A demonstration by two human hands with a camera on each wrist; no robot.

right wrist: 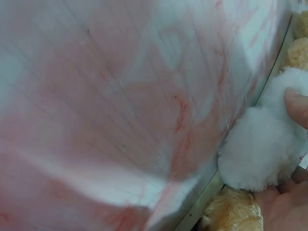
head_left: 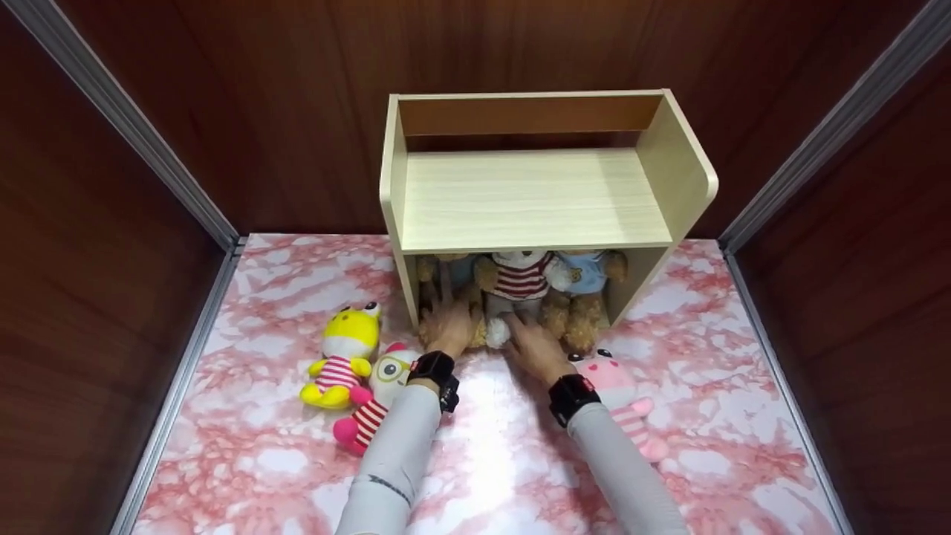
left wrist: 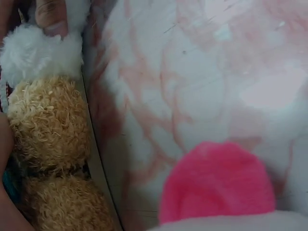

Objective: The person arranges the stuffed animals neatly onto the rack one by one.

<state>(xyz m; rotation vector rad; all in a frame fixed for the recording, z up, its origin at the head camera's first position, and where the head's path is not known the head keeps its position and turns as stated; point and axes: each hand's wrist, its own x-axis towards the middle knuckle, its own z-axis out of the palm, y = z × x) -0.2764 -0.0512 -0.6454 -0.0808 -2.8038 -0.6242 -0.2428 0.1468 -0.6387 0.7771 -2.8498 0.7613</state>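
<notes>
Three plush bears sit side by side in the lower compartment of a pale wooden shelf (head_left: pixel 535 197). My left hand (head_left: pixel 449 325) lies with fingers extended against the left brown bear (head_left: pixel 462 269), whose curly feet (left wrist: pixel 50 125) show in the left wrist view. My right hand (head_left: pixel 536 347) holds a fluffy white foot (right wrist: pixel 260 149) of the middle bear in a red-and-white striped top (head_left: pixel 520 280), thumb on one side and fingers on the other. On the right sits a brown bear in a light blue top (head_left: pixel 583 273). The shelf board hides the bears' heads.
A yellow frog plush (head_left: pixel 348 338) and a pink-and-white plush with yellow glasses (head_left: pixel 371 412) lie left of my left forearm. A pink plush (head_left: pixel 631 416) lies beside my right forearm, partly covered. Dark wooden panels (head_left: pixel 297 111) enclose the marbled surface (head_left: pixel 252 453).
</notes>
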